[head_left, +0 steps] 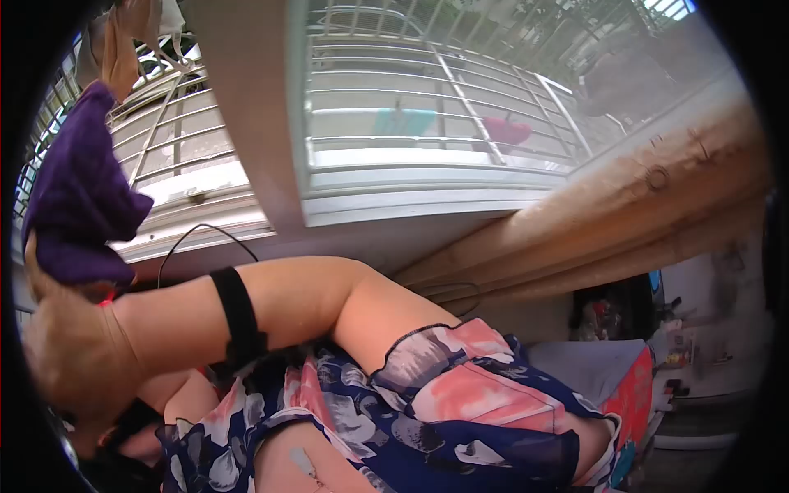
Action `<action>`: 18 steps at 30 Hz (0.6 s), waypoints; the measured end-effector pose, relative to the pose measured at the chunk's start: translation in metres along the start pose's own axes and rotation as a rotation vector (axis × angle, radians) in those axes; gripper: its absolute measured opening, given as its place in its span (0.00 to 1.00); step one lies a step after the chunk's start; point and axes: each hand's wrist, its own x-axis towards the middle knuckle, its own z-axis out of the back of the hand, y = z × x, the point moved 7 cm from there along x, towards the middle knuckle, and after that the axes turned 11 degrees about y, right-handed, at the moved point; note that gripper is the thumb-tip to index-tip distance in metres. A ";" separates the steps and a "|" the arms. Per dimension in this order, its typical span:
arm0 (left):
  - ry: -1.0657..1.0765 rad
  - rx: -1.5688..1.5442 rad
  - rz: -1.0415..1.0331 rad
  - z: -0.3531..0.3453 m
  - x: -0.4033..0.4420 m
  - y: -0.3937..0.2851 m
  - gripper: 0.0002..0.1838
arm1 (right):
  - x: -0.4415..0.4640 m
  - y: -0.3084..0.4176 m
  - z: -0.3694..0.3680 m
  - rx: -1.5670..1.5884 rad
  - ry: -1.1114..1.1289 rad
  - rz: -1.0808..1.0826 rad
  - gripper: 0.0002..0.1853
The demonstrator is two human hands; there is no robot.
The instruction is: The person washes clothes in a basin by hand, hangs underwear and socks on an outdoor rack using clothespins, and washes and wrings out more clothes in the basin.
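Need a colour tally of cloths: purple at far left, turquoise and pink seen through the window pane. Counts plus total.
Purple cloth: 1
Turquoise cloth: 1, looks like a single piece, hazy
Pink cloth: 1, also hazy
Total: 3

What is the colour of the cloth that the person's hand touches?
The cloth is deep purple; it shows best in the head view.

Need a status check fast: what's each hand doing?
Left hand: can't be told, not clearly visible.
Right hand: appears closed, holding purple cloth.
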 end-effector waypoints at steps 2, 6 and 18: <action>-0.134 0.245 0.112 0.073 -0.030 -0.063 0.27 | -0.034 -0.032 -0.059 0.220 0.073 -0.016 0.35; -0.347 0.698 0.543 0.078 -0.070 -0.108 0.28 | -0.066 0.056 0.142 0.248 -0.067 -0.089 0.27; -0.281 0.462 1.158 -0.008 -0.132 -0.047 0.23 | -0.223 0.050 0.472 -0.057 -0.347 -0.960 0.27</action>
